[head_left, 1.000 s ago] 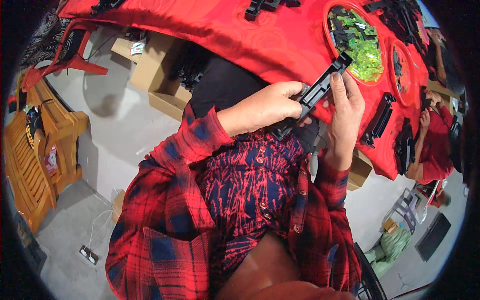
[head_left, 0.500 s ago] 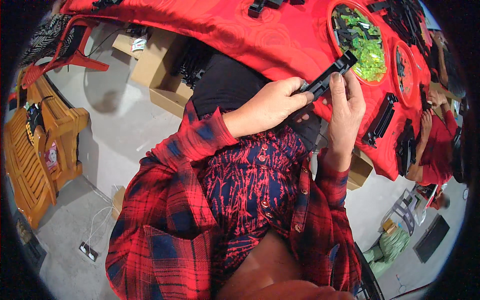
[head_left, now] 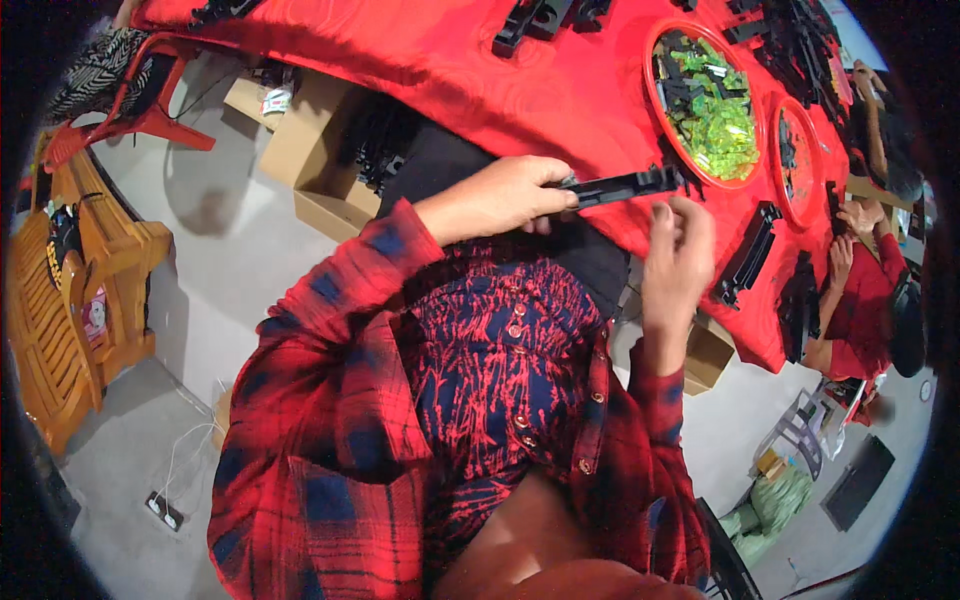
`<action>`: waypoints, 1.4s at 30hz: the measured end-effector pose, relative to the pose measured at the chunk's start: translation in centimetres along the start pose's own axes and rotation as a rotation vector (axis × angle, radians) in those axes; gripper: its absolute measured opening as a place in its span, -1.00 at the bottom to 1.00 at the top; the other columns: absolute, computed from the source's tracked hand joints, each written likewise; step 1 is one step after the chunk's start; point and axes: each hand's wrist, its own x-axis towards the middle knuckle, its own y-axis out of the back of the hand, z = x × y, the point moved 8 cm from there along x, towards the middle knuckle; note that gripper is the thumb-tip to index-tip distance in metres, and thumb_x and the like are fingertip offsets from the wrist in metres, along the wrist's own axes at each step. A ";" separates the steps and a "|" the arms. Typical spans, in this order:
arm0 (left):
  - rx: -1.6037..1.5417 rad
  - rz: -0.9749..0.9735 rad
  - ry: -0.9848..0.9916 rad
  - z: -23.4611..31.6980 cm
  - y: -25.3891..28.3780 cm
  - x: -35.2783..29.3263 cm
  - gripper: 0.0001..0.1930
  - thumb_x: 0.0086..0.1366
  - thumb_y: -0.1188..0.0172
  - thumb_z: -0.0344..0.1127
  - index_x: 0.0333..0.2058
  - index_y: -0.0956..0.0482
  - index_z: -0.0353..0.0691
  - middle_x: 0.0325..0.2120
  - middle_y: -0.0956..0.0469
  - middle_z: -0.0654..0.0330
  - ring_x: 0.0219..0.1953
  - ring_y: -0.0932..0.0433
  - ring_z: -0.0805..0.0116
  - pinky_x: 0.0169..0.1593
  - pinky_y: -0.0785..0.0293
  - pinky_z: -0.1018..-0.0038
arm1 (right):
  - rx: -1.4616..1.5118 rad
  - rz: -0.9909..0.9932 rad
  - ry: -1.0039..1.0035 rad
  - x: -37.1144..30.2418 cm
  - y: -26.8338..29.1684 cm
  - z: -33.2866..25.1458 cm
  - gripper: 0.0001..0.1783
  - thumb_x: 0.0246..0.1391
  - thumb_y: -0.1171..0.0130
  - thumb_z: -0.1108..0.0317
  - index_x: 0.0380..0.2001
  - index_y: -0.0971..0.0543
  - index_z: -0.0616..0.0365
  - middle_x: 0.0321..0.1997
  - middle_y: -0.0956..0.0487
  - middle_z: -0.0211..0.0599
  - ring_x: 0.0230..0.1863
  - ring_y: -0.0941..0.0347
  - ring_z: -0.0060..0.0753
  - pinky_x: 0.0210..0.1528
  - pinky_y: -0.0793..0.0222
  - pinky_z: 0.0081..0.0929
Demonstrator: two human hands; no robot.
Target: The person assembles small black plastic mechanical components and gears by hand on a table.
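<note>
A long, narrow black plastic part (head_left: pixel 628 188) is gripped near one end between the thumb and fingers of my left hand (head_left: pixel 500 203). Its other end points right, over the edge of the red-covered table (head_left: pixel 560 110). My right hand (head_left: pixel 680 255) is raised just below that far end, apart from the part. Its fingers are loosely bent and a little blurred, with nothing visible between them. Beyond it stands a red round tray (head_left: pixel 651 95) with yellow-green translucent pieces (head_left: pixel 725 140) and small black pieces in it.
A second red tray (head_left: pixel 779 165) holds a few small pieces. More black parts (head_left: pixel 750 255) lie along the table's right side, where another person's hands (head_left: pixel 850 235) are at work. An open cardboard box (head_left: pixel 330 210) with black parts sits under the table; a wooden bench (head_left: pixel 85 290) stands left.
My right hand has let go of the black part and dropped slightly. The part has swung from a steep slant to nearly level, still in my left hand, which has moved a little left.
</note>
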 end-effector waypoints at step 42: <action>0.053 0.700 -0.293 3.0 3.1 -1.0 -0.81 0.42 -0.03 -0.34 -0.13 -0.44 -0.35 -0.41 -0.52 0.17 -0.34 -0.46 0.46 -0.24 -0.41 0.43 | 0.241 -0.404 0.197 -1.5 -6.2 -4.5 -0.45 0.22 -0.15 0.35 0.22 -0.31 0.34 -0.03 -0.48 -0.03 -0.30 -0.53 -0.38 -0.21 -0.47 -0.42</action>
